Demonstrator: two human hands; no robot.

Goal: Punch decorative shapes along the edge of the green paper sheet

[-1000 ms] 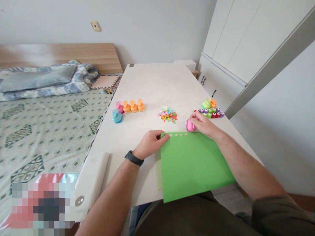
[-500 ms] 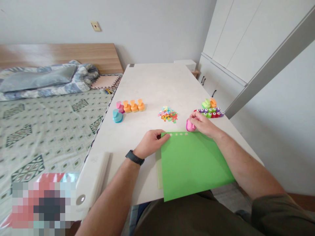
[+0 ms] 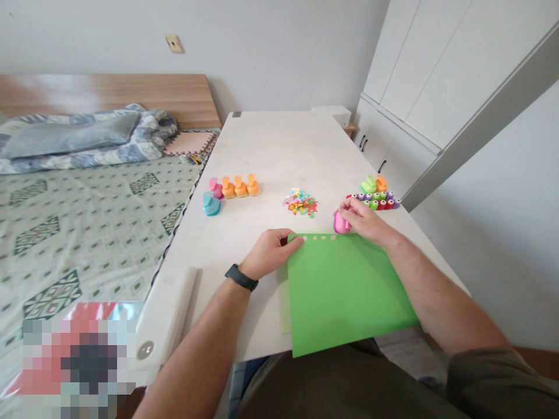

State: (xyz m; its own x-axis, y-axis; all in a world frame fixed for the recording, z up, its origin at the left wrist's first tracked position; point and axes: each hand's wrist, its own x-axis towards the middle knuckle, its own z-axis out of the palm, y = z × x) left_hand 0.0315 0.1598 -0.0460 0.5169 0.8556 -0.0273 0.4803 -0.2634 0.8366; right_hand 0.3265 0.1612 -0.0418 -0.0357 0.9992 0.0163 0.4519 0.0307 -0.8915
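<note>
one question: the left hand [image 3: 268,254]?
flat, fingers together, pressing the near corner of the green sheet [image 3: 345,294] onto the table [image 3: 279,139].
and the right hand [image 3: 364,220]?
fingers curled, gripping a pink punch [image 3: 341,223] at the sheet's far edge.
anything just beyond them?
a heap of paper cutouts [image 3: 300,203], between both hands and slightly ahead.
</note>
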